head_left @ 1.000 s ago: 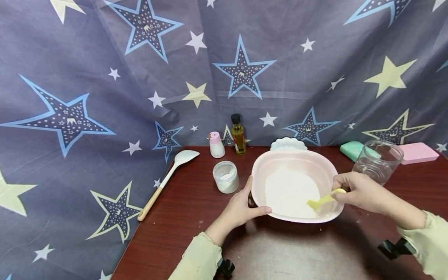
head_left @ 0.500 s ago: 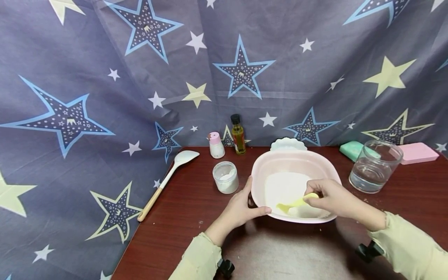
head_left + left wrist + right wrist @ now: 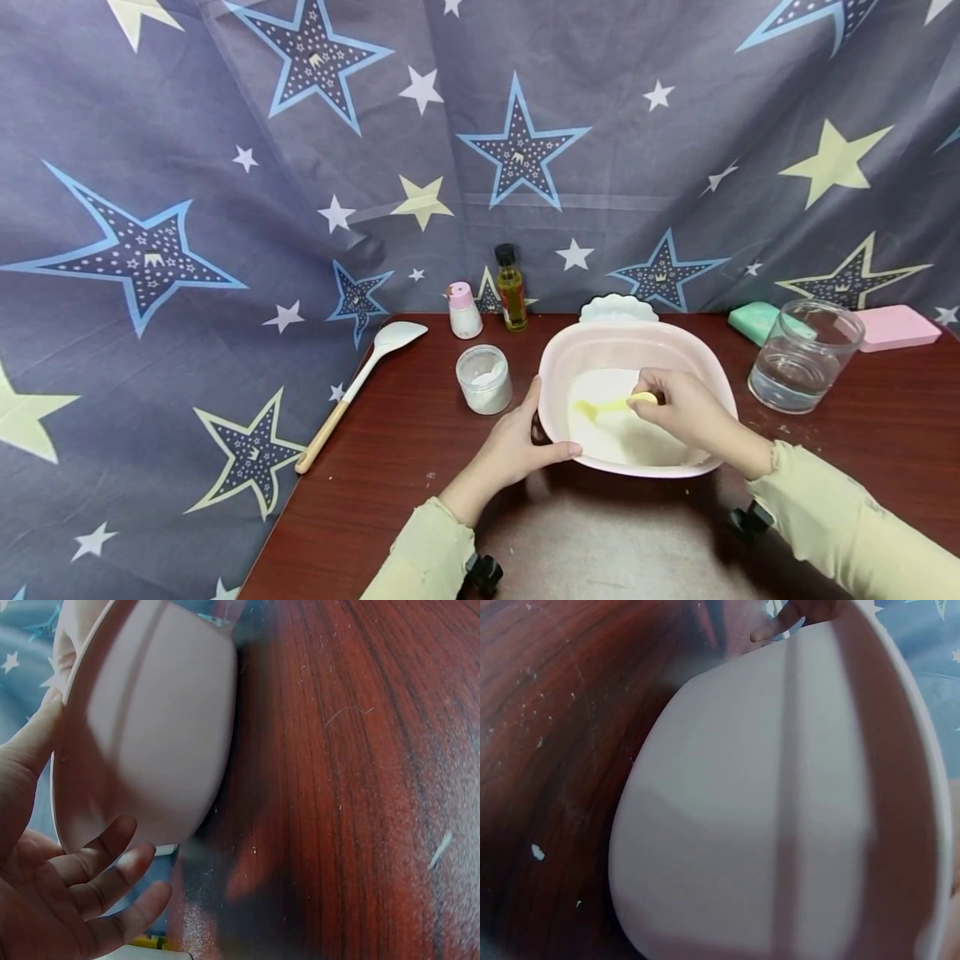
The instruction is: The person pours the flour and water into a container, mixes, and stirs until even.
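Note:
A pale pink basin (image 3: 551, 392) stands on the table with a white, flour-like powder (image 3: 622, 442) spread across its bottom. My left hand (image 3: 510, 454) holds its left side, thumb at the front rim and fingers against the outer wall. The left wrist view shows that hand (image 3: 67, 877) with the fingers spread along the basin's wall (image 3: 165, 712). Over the powder, my right hand (image 3: 686, 408) pinches a small yellow plastic spoon (image 3: 607, 407), its head pointing left into the powder. From the right wrist the basin's outer wall (image 3: 727, 795) hides the spoon.
Left of the basin stands a small jar of white powder (image 3: 486, 387); behind it are a pink-capped shaker (image 3: 465, 315) and an oil bottle (image 3: 512, 292). A long-handled ladle (image 3: 360, 387) lies farther left. To the right are a water glass (image 3: 802, 367), green block (image 3: 753, 321) and pink block (image 3: 898, 327).
My right hand has moved the yellow spoon leftward through the basin, from its right side toward the left, then slightly back from the front edge. The left hand stays in place.

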The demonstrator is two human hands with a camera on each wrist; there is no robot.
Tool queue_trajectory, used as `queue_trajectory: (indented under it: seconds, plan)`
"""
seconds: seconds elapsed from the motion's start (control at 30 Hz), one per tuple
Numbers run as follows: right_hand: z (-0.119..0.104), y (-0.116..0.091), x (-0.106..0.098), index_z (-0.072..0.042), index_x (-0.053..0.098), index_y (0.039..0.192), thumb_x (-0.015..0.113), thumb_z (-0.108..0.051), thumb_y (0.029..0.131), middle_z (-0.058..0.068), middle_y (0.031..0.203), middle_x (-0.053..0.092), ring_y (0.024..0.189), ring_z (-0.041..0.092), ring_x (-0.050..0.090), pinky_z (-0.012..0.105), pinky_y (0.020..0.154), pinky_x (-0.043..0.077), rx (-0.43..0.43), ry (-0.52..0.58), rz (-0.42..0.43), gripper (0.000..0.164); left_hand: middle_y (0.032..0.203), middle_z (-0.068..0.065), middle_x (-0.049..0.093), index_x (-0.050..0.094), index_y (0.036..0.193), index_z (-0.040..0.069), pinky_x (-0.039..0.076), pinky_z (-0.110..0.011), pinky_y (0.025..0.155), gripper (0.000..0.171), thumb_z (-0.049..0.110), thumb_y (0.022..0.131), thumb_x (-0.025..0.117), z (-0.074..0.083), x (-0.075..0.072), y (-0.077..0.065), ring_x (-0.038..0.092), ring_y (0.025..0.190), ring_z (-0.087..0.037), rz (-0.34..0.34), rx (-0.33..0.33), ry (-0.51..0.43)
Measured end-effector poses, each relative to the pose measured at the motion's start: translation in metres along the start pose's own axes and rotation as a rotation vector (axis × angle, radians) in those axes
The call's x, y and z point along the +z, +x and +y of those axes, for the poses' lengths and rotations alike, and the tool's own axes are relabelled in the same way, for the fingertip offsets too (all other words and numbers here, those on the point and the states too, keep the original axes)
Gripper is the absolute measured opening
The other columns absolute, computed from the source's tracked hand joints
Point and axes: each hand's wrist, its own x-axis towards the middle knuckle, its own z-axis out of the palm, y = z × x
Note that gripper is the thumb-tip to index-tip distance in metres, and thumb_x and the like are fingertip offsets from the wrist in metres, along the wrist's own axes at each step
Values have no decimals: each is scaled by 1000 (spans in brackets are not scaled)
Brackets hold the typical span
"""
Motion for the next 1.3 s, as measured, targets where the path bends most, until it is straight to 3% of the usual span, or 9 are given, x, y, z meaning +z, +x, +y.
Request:
queue_trajectory:
  seconds: [0.2,0.47,0.87,1.13,1.3]
  plan:
    - [2,3,-8,-13,57,69,69,1,77,-11,55,39,53,3,36,24,49,31,54,-99,47,20,90,5,61,18,156,9,46,-21,70,111,47,74,82,0,1,0,60,81,-15,-2,-6,-1]
    - [5,-3,-39,-15,59,69,70,-8,77,-8,55,43,54,12,39,29,51,30,188,-244,6,15,95,3,62,17,157,10,47,-22,71,111,47,75,82,0,2,0,60,82,-15,-6,2,-11]
    - [7,-15,-72,-17,56,67,69,-7,76,-7,58,44,56,13,41,29,52,30,213,-360,-55,19,105,-5,64,16,157,10,47,-22,73,111,47,75,82,-1,1,0,60,86,-17,-8,2,-20]
    - [4,-18,-84,-19,59,67,71,-7,77,-10,56,46,54,8,39,26,50,31,193,-325,-156,20,103,-2,64,15,157,10,47,-22,72,111,46,75,82,-1,0,0,60,85,-15,-7,7,-19]
    - [4,-23,-89,-17,61,70,73,-5,80,-11,57,47,52,2,38,23,47,32,161,-186,-245,19,94,2,63,16,156,6,47,-22,71,111,45,75,82,1,-1,0,60,81,-14,-3,3,5]
